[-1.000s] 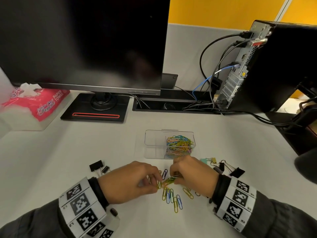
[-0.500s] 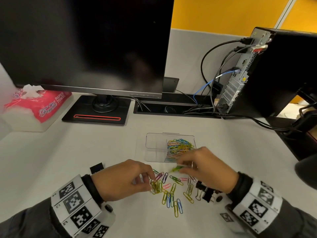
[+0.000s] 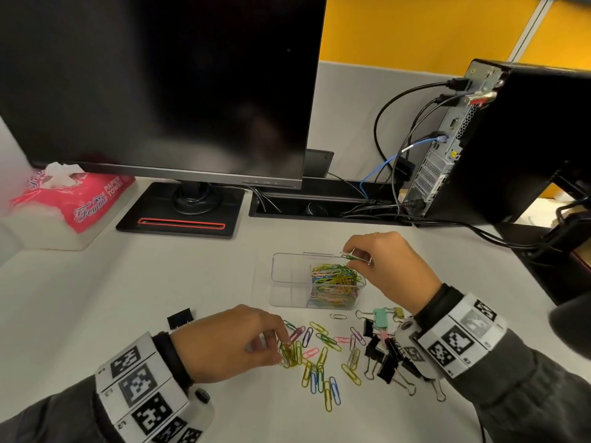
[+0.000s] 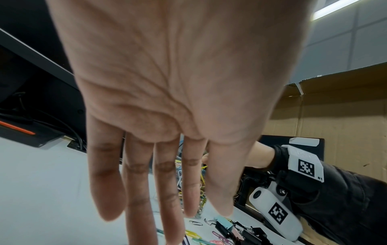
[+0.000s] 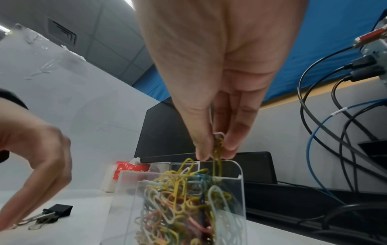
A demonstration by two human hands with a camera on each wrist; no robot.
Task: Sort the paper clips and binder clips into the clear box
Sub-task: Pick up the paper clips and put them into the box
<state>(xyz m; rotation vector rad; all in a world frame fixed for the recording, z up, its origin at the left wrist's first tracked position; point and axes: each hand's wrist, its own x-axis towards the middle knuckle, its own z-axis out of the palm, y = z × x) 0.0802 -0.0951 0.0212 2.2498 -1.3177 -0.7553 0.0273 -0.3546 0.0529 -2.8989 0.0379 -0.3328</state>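
The clear box sits mid-table; its right compartment is heaped with coloured paper clips, its left compartment is bare. My right hand hovers over that heap, thumb and fingers pinching a few green-yellow clips just above the box rim. My left hand is low on the table, thumb and fingertips closed on a small yellow-green bunch of clips. Loose paper clips lie right of it. Several binder clips lie under my right wrist.
One black binder clip lies alone left of my left wrist. A monitor on its stand is behind the box, a pink tissue pack far left, and a computer tower with cables back right.
My right hand has lifted from the loose pile and travelled away from me to above the box, carrying clips. The left hand stays at the bunch on the table.
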